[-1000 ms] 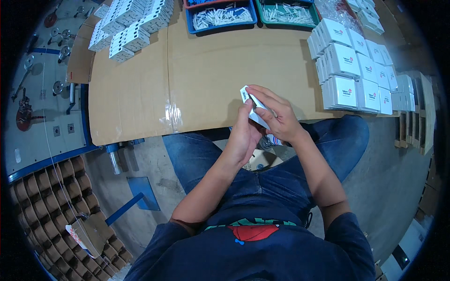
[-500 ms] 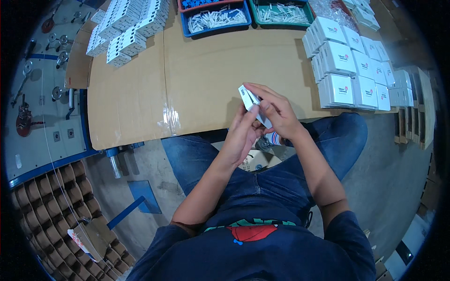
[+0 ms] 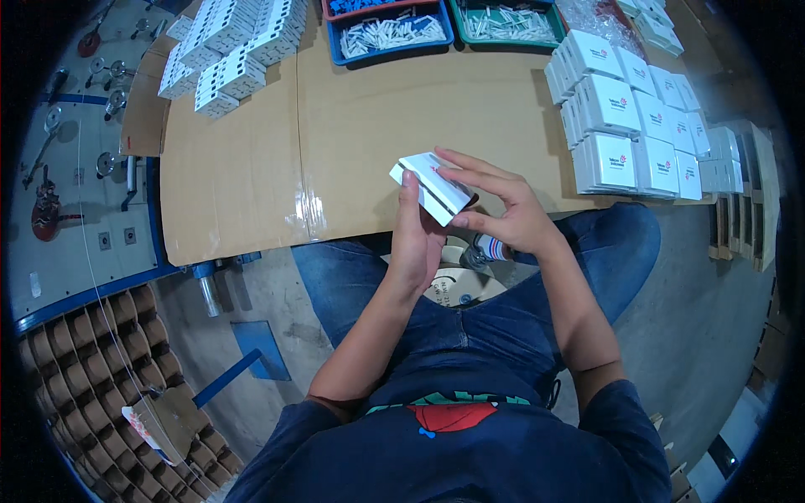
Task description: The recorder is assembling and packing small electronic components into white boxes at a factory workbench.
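Note:
Above the near edge of the cardboard-covered table, both hands hold a small, flat, square white plastic case (image 3: 436,186). Its broad face with a small red mark now shows, and a dark gap runs along the side toward me. My left hand (image 3: 415,239) grips it from the left and below, the thumb pressed along its side and the other fingers mostly hidden. My right hand (image 3: 507,205) closes on the far and right edges, with fingertips on the top face and the thumb at the near right corner.
Printed white cases (image 3: 616,159) stand stacked at the table's right. White slotted housings (image 3: 226,75) are piled far left. At the back, a blue tray (image 3: 335,52) and a green tray (image 3: 503,44) hold small whitish pieces; a red tray (image 3: 373,12) has blue ones. Clear plastic wrap (image 3: 587,25) lies far right.
The case has been turned from edge-on so its broad face shows, and shifted slightly left. My left thumb has moved to its side; my right fingers have spread over the top.

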`<state>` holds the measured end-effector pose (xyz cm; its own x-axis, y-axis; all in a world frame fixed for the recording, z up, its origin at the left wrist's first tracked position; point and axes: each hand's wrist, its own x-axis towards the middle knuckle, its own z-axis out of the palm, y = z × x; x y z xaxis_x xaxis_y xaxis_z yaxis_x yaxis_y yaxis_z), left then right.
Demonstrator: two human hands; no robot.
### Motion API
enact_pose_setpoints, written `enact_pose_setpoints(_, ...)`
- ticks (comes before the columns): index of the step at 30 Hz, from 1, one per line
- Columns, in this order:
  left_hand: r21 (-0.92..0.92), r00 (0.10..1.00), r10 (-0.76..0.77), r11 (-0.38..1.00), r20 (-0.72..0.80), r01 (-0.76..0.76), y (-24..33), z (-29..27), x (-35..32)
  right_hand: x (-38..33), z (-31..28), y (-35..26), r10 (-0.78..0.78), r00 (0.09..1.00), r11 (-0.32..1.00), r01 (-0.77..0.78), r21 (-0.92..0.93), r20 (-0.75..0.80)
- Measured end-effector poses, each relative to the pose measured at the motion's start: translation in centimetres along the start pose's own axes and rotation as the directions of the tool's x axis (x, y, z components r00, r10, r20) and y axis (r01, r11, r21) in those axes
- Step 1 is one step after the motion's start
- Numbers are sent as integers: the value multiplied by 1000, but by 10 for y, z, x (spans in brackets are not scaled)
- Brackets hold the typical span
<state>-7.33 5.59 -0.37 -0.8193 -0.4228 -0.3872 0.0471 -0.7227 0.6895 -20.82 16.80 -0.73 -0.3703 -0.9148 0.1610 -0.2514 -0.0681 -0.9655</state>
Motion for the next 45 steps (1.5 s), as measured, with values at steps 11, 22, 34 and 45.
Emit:
enact_pose_setpoints(11, 77, 991, 127, 989, -45, -123, -8, -11, 0, -1, 2, 10, 13, 998, 994, -7, 109, -58)
enact_pose_setpoints(22, 49, 983, 177, 983, -42, -175, -5, -4, 1, -1, 3, 16, 17, 997, 968, 2, 252, -73)
enact_pose_setpoints(34, 40, 978, 204, 979, -50, -202, -4, -2, 1, 0, 10, 18, -64, 987, 975, 94, 199, -149)
enact_pose_setpoints(45, 115, 966, 260, 959, -9, -257, -6, -5, 2, -1, 16, 22, -133, 965, 976, 168, 142, -224)
